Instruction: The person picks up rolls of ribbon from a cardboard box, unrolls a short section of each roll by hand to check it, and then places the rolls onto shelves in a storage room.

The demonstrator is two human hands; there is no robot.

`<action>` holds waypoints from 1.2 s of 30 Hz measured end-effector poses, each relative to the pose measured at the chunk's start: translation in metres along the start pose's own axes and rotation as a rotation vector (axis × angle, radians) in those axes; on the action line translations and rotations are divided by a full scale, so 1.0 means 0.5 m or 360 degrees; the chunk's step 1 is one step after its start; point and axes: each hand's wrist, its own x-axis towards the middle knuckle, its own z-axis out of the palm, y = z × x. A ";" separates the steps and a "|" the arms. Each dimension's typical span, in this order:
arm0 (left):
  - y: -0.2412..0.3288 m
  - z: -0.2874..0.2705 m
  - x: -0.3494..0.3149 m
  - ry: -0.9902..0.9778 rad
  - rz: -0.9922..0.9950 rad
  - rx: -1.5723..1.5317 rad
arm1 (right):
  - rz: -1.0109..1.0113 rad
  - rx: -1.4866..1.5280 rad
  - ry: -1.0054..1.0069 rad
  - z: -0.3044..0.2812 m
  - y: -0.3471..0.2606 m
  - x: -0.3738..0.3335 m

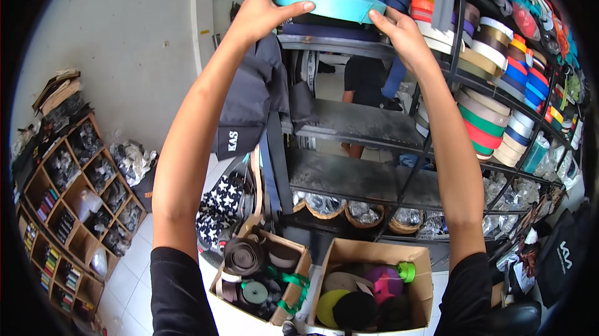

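Note:
Both my arms are raised in front of a black metal shelf rack [349, 121]. Between my hands is a wide turquoise roll of webbing [334, 3], lying flat at the height of an upper shelf. My left hand [262, 14] grips its left end, thumb along the near side and fingers hidden behind. On its right end, my right hand [398, 31] presses with the thumb in front and fingers around the edge. A dark navy roll [331, 30] lies on the shelf just beneath it.
Stacked webbing rolls [483, 117] fill the right shelves. Two cardboard boxes of rolls, a left box [298, 273] and a right box [374, 250], stand below. Wooden cubbyholes [80, 194] are at left; a dark grey bag [246, 105] hangs by the rack. Another person [362, 83] shows behind it.

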 end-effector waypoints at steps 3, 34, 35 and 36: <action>-0.114 0.017 0.106 -0.0009 0.0074 -0.0014 | 0.0104 0.0038 0.0009 0.022 0.050 0.080; -0.305 0.190 0.190 -0.0036 0.0032 -0.0165 | 0.0035 -0.1661 0.0069 0.076 0.146 0.260; -0.305 0.192 0.193 -0.0044 0.0037 -0.0168 | 0.0004 -0.1596 0.0149 0.076 0.148 0.256; -0.307 0.188 0.195 0.0028 0.0008 -0.0107 | -0.0023 -0.1571 0.0164 0.085 0.144 0.249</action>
